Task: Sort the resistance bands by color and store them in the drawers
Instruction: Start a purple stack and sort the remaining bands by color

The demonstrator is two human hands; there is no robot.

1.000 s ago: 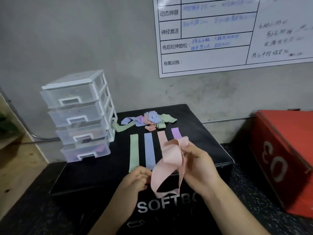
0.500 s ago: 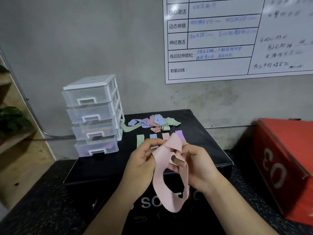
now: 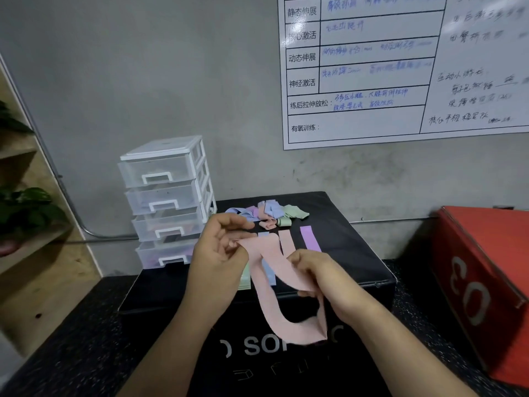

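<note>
Both hands hold a pink resistance band [image 3: 273, 285] above the black soft box [image 3: 352, 253]. My left hand [image 3: 220, 250] pinches its upper left end; my right hand [image 3: 317, 276] grips it lower on the right, and a loop hangs down between them. Flat on the box lie a pink band [image 3: 287, 242], a purple band [image 3: 310, 237], and blue and green bands partly hidden behind my hands. A tangled pile of mixed bands [image 3: 269, 213] sits at the back of the box. The clear four-drawer unit [image 3: 167, 202] stands at the box's left, its drawers closed.
A red plyo box [image 3: 486, 287] stands on the right. A whiteboard [image 3: 400, 67] hangs on the grey wall. Wooden shelves with a green plant [image 3: 25, 210] are at the left. Dark speckled floor surrounds the black box.
My left hand has pulled the pink band's end up and left, spreading the band wider between my hands. The view has shifted and everything appears further right.
</note>
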